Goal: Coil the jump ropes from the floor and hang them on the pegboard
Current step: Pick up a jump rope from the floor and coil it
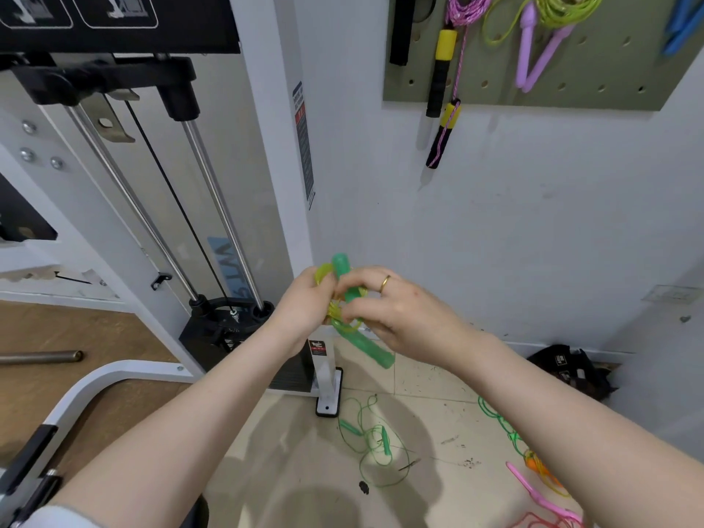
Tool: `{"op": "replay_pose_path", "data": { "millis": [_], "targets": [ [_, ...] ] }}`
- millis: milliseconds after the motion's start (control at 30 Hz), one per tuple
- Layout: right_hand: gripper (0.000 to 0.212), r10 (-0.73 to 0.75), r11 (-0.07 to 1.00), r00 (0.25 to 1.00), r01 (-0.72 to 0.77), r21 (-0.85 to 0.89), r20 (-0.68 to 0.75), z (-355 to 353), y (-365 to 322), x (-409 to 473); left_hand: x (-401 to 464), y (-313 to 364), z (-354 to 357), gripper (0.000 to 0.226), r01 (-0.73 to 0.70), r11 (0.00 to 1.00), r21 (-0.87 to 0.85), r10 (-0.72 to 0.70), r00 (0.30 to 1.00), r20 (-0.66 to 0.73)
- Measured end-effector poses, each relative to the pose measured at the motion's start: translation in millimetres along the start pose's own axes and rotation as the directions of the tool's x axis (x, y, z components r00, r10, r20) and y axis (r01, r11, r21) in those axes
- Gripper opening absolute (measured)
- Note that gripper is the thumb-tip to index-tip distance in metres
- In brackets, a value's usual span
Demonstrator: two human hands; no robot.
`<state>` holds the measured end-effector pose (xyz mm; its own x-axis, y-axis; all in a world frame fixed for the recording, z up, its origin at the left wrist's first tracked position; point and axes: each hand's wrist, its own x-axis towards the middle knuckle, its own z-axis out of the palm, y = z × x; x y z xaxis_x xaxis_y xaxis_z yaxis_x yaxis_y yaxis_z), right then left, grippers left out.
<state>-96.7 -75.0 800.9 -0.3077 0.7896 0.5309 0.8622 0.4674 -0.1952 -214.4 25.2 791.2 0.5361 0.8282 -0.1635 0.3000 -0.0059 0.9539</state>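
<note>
Left hand (304,299) and right hand (396,310) together grip a coiled yellow-green jump rope (337,312) with translucent green plastic handles (365,346), held below the olive pegboard (594,70), while thin green rope (371,440) lies tangled on the tiled floor (304,451).

Both bare forearms reaching forward and converging at chest height. Left hand (304,299) curled closed around a bundled jump rope (344,299), knuckles outward. Right hand (396,306) pressed against it from the other side, fingers (358,287) bent and pinching, ring (385,283) on one finger.
</note>
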Motion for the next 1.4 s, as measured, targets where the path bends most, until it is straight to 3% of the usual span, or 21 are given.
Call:
{"op": "replay_pose_path", "data": {
  "millis": [133, 233, 300, 400, 533, 600, 700, 833, 933, 1000, 1033, 1100, 1200, 1233, 1333, 1400],
  "targets": [
    [0.021, -0.005, 0.997, 1.000, 0.007, 0.073, -0.031, 4, -1, 0, 1, -4, -4, 0.026, 0.135, 0.946, -0.293, -0.118, 0.990, 0.075],
    [0.014, 0.045, 0.993, 0.999, -0.041, 0.108, -0.028, 4, 2, -1, 0, -4, -8, 0.026, 0.148, 0.888, -0.436, -0.146, 0.989, 0.039],
    [0.017, 0.114, 0.983, 0.993, -0.107, 0.150, -0.041, 6, 3, -3, -2, -2, -11, 0.022, 0.104, 0.916, -0.387, -0.108, 0.994, 0.010],
    [0.021, 0.172, 0.976, 0.974, -0.149, 0.158, -0.145, 7, 8, -3, -10, 2, -13, 0.016, 0.080, 0.954, -0.288, -0.059, 0.995, 0.081],
    [0.017, 0.026, 1.000, 0.955, -0.027, 0.003, -0.294, 12, 9, -2, -12, 10, -17, 0.014, 0.042, 0.951, -0.307, -0.002, 0.992, 0.129],
    [0.017, 0.012, 0.999, 0.950, -0.028, -0.044, -0.313, 12, 11, 1, -11, 12, -19, 0.016, 0.078, 0.935, -0.347, -0.025, 0.988, 0.153],
    [0.017, 0.088, 0.982, 0.929, -0.142, -0.128, -0.359, 6, 19, 11, -13, 10, -20, 0.025, 0.174, 0.909, -0.379, -0.079, 0.964, 0.252],
    [0.022, 0.086, 0.985, 0.961, -0.122, -0.122, -0.264, 3, 12, 14, -17, 12, -19, 0.029, 0.281, 0.840, -0.463, -0.120, 0.930, 0.347],
    [0.025, 0.068, 0.965, 0.975, -0.118, -0.233, -0.211, 6, 3, 18, -18, 17, -15, 0.030, 0.272, 0.825, -0.495, -0.085, 0.926, 0.367],
    [0.024, 0.188, 0.951, 0.964, -0.227, -0.212, -0.190, 6, 1, 23, -20, 18, -12, 0.028, 0.230, 0.847, -0.480, -0.059, 0.937, 0.345],
    [0.027, 0.298, 0.941, 0.940, -0.319, -0.117, -0.166, 6, 1, 24, -21, 19, -11, 0.027, 0.207, 0.866, -0.456, -0.049, 0.941, 0.334],
    [0.037, 0.446, 0.885, 0.892, -0.425, 0.187, -0.081, 3, 2, 21, -21, 18, -11, 0.027, 0.182, 0.881, -0.438, -0.039, 0.948, 0.316],
    [0.040, 0.534, 0.802, 0.814, -0.401, 0.443, -0.230, -4, 2, 19, -21, 17, -16, 0.021, 0.197, 0.878, -0.435, -0.061, 0.950, 0.307],
    [0.042, 0.599, 0.727, 0.779, -0.432, 0.533, -0.186, -5, 5, 18, -21, 17, -17, 0.021, 0.208, 0.881, -0.426, -0.066, 0.944, 0.324],
    [0.029, 0.648, 0.337, 0.731, -0.529, 0.779, 0.216, -3, 11, 17, -23, 18, -14, 0.019, 0.237, 0.875, -0.421, -0.059, 0.918, 0.393],
    [0.034, 0.617, 0.239, 0.726, -0.540, 0.807, 0.303, 3, 11, 15, -24, 20, -11, 0.019, 0.238, 0.877, -0.417, -0.046, 0.906, 0.420]
  ]
}}
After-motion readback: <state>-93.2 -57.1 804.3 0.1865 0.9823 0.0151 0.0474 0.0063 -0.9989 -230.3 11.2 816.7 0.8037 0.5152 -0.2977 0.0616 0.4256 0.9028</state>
